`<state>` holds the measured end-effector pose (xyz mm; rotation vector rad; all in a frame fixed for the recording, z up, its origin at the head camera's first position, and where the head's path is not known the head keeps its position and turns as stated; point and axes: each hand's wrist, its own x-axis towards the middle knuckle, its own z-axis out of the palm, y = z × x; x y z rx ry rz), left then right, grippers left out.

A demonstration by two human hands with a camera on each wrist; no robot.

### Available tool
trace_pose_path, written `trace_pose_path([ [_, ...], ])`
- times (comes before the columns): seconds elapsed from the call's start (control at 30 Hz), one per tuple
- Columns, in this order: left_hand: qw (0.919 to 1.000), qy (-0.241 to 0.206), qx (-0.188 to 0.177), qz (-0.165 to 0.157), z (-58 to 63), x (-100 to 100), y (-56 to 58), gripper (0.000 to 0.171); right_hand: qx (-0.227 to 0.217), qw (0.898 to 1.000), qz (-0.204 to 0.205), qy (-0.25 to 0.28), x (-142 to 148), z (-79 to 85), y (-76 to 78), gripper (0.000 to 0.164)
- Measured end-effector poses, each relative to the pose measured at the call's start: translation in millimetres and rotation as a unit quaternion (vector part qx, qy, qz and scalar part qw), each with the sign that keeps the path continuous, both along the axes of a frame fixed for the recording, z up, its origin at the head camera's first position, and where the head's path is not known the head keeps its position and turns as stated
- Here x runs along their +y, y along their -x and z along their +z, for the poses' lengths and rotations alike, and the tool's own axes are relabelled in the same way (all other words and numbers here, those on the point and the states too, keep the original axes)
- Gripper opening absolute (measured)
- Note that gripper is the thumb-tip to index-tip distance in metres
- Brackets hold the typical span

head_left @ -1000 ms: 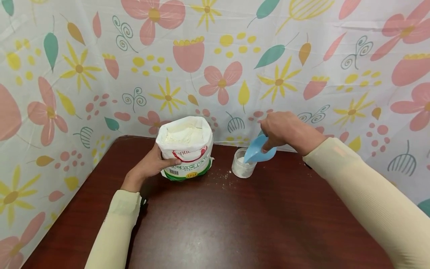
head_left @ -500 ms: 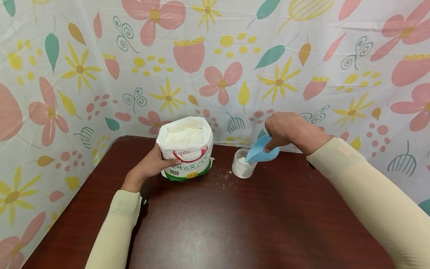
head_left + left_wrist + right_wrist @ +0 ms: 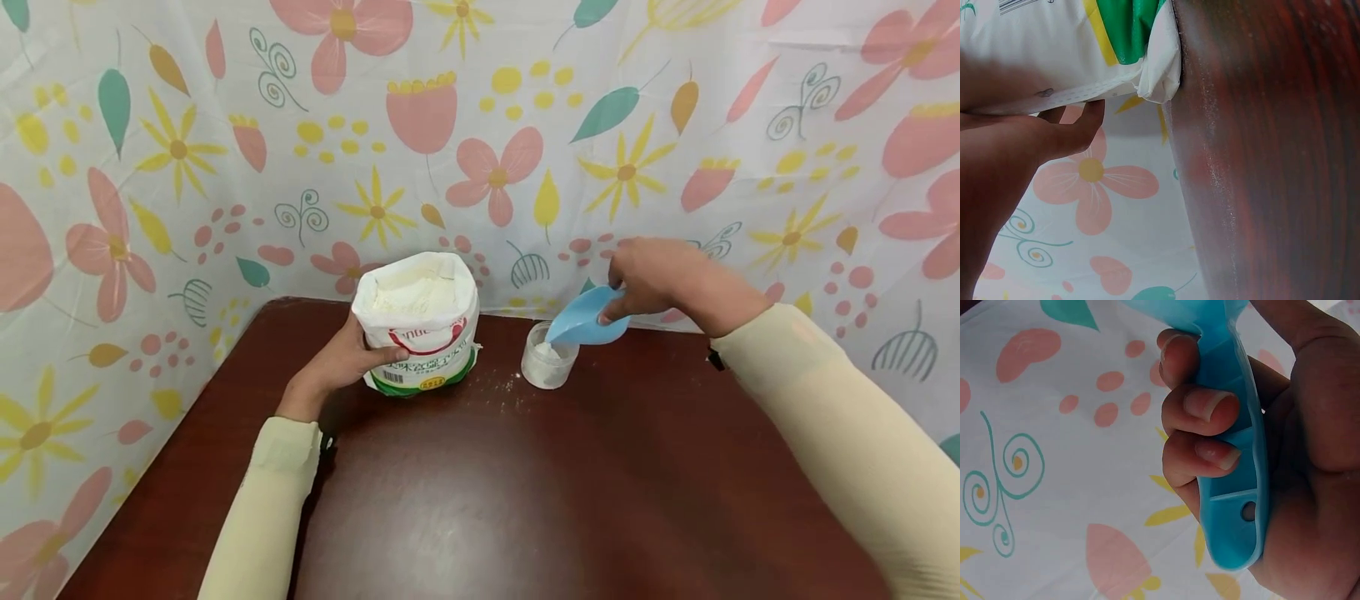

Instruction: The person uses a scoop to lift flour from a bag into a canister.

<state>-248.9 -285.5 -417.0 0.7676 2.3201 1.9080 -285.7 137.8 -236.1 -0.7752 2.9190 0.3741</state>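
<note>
On the left, an open white bag of flour (image 3: 431, 342) stands on the table with white powder showing inside its folded-down top. My left hand (image 3: 341, 362) holds the bag's left side, thumb on the front and fingers round the side; in the left wrist view they reach along its edge. A blue scoop (image 3: 588, 317) is in my right hand (image 3: 656, 275), its tip tilted down over the mouth of a small clear jar (image 3: 547, 371). White powder lies in the jar. The right wrist view shows fingers curled round the scoop's handle (image 3: 1235, 506).
The dark reddish-brown table (image 3: 450, 500) stands against a floral curtain (image 3: 495, 100) behind and at the left. Spilled powder (image 3: 508, 396) dots the tabletop between the bag and the jar.
My right hand has moved a little right and up with the scoop, which lies flatter over the jar. More powder shows in the jar. The left hand stays on the bag.
</note>
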Motion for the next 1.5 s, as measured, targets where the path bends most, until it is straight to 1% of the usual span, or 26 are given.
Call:
trace_pose_path([
  [0.1, 1.0, -0.005, 0.001, -0.002, 3.5, 2.1, -1.1, 0.11, 0.004, 1.0, 0.01, 0.018, 6.9, 5.5, -1.1, 0.059],
  [0.33, 0.9999, 0.015, 0.008, 0.004, -9.2, -2.0, 4.5, 0.113, 0.001, 0.997, 0.02, 0.072, 17.1, 8.8, -7.2, 0.056],
  [0.5, 0.9998, 0.016, 0.014, 0.005, -10.6, -3.6, 7.3, 0.114, 0.009, 0.995, 0.026, 0.096, 18.6, 13.7, -10.4, 0.056],
  [0.57, 0.9997, 0.018, 0.014, 0.002, -11.3, -5.5, 6.1, 0.114, 0.011, 0.994, 0.028, 0.103, 16.8, 12.3, -11.7, 0.057],
  [0.73, 0.9997, 0.021, 0.005, 0.009, -11.6, -9.4, 1.4, 0.114, 0.01, 0.992, 0.035, 0.125, 12.1, 9.4, -14.5, 0.061],
  [0.83, 0.9998, 0.017, 0.001, 0.011, -12.1, -9.2, 2.0, 0.114, 0.017, 0.989, 0.049, 0.137, 10.5, 11.2, -15.8, 0.056],
  [0.97, 1.0, 0.007, 0.006, 0.003, -12.1, -5.3, 6.1, 0.114, 0.037, 0.987, 0.056, 0.147, 10.7, 17.5, -18.4, 0.044],
  [1.03, 1.0, 0.006, 0.004, 0.004, -11.8, -4.2, 6.8, 0.114, 0.04, 0.986, 0.055, 0.15, 10.8, 20.3, -19.8, 0.042],
  [1.13, 0.9999, 0.012, -0.001, 0.011, -11.9, -4.4, 6.3, 0.113, 0.032, 0.986, 0.055, 0.153, 9.8, 22.8, -22.2, 0.039],
  [1.17, 0.9998, 0.015, -0.003, 0.013, -11.8, -4.8, 5.7, 0.113, 0.032, 0.985, 0.058, 0.157, 9.4, 22.8, -22.7, 0.041],
  [1.23, 0.9997, 0.018, -0.004, 0.016, -11.7, -5.4, 4.8, 0.113, 0.03, 0.985, 0.06, 0.161, 7.6, 23.4, -24.1, 0.035],
  [1.43, 0.9997, 0.019, -0.002, 0.016, -10.1, -4.1, 4.4, 0.111, 0.042, 0.983, 0.074, 0.165, 1.2, 27.4, -27.4, 0.032],
  [1.5, 0.9998, 0.018, 0.002, 0.01, -9.9, -3.4, 5.1, 0.109, 0.044, 0.982, 0.078, 0.168, -1.3, 28.7, -28.5, 0.03],
])
